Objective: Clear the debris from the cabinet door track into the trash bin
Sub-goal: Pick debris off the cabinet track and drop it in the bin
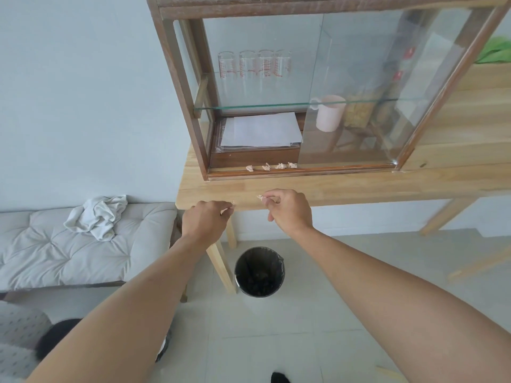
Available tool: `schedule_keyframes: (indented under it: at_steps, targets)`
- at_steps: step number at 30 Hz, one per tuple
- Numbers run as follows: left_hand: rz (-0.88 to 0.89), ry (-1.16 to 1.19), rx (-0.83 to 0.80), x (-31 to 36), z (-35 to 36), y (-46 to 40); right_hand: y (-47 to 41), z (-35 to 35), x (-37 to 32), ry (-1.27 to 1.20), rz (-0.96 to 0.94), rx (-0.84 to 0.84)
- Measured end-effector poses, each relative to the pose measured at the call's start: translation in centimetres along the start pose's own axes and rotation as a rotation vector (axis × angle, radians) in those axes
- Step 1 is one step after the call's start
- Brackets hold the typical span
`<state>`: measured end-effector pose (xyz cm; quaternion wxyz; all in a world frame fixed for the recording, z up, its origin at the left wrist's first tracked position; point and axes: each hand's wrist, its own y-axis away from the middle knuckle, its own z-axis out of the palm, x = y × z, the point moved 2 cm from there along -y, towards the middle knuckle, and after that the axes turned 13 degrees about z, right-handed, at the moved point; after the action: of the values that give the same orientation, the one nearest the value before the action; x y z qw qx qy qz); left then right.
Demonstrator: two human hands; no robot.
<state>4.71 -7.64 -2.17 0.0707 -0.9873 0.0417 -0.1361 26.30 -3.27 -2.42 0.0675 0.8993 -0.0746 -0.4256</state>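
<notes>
Several small crumpled paper scraps lie in the bottom door track of a wooden glass-door cabinet on a light wood table. My right hand is pinched on a pale scrap at the table's front edge. My left hand is closed too, with a tiny bit of scrap showing at its fingertips. A black-lined trash bin stands on the floor below and between my hands.
The cabinet's glass door is slid right; inside are beakers, a pink mug and papers. A cushioned bench with a crumpled cloth is on the left. Table legs stand beside the bin.
</notes>
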Motion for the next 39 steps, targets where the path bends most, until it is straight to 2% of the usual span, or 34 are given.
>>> schedule_keyframes:
  at_steps: [7,16,27,33,39]
  targets:
    - [0.094,0.021,-0.064,1.6,3.9,0.6,0.4,-0.4,5.9,0.104,0.062,-0.007]
    - [-0.011,0.027,-0.286,0.6,14.1,-0.5,-2.4,4.9,14.0,0.212,0.165,-0.103]
    - [-0.131,0.001,-0.367,-2.5,25.6,-4.0,-8.0,12.3,20.3,0.315,0.243,-0.279]
    - [-0.169,-0.001,-0.375,-2.9,27.2,-3.8,-9.0,13.1,21.8,0.335,0.265,-0.295]
    - [-0.152,0.039,-0.335,-2.6,25.0,-2.5,-8.3,10.9,21.1,0.307,0.25,-0.248]
